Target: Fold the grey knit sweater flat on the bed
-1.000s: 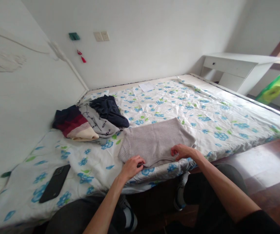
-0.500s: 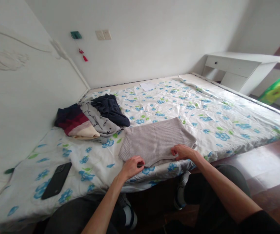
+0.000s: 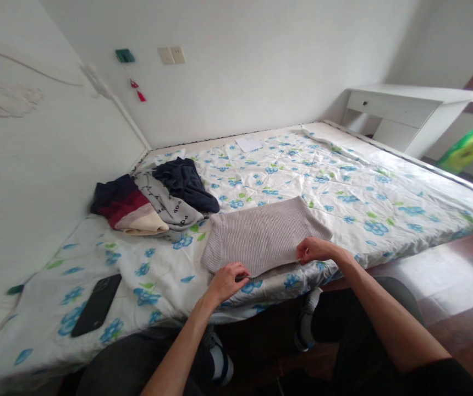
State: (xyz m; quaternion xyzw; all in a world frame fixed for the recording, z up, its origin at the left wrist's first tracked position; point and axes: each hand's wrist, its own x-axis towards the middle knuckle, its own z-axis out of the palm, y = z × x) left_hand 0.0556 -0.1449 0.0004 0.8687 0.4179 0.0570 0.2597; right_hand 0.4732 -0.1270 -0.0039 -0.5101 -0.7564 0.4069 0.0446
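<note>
A beige ribbed sweater [image 3: 263, 234] lies folded flat near the front edge of the bed. My left hand [image 3: 231, 279] pinches its near edge toward the left, fingers closed on the cloth. Farther right along that same edge, my right hand [image 3: 314, 250] is closed on the knit between thumb and fingers. The hem runs fairly straight between both hands, with a lower layer of the sweater showing beneath it.
Behind and left lie a navy, red and cream garment [image 3: 131, 206], a grey lettered garment [image 3: 170, 203] and a dark navy garment [image 3: 187, 184]. A black phone [image 3: 96, 305] rests on the flowered sheet [image 3: 368, 220]. A white desk [image 3: 401, 110] stands at the far right.
My right hand has shifted slightly right and up along the sweater's near edge. The left has moved a little right, and the hem between them looks straighter.
</note>
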